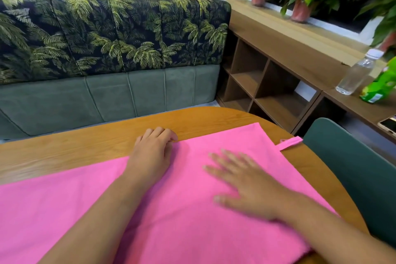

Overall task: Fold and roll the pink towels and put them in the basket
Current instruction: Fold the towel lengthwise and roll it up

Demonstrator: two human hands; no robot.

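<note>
Pink towel (pixel 64 210) | spread flat on wooden table (pixel 64 148) | left hand (pixel 153 150) curled over its far edge, apparently pinching it | right hand (pixel 246 184) flat, splayed, pressing cloth | step: smoothing before fold | next: bring far edge over evenly

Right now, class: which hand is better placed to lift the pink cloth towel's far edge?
Probably left hand: fingers curled at the far edge of the pink towel; right hand lies flat mid-towel.
</note>
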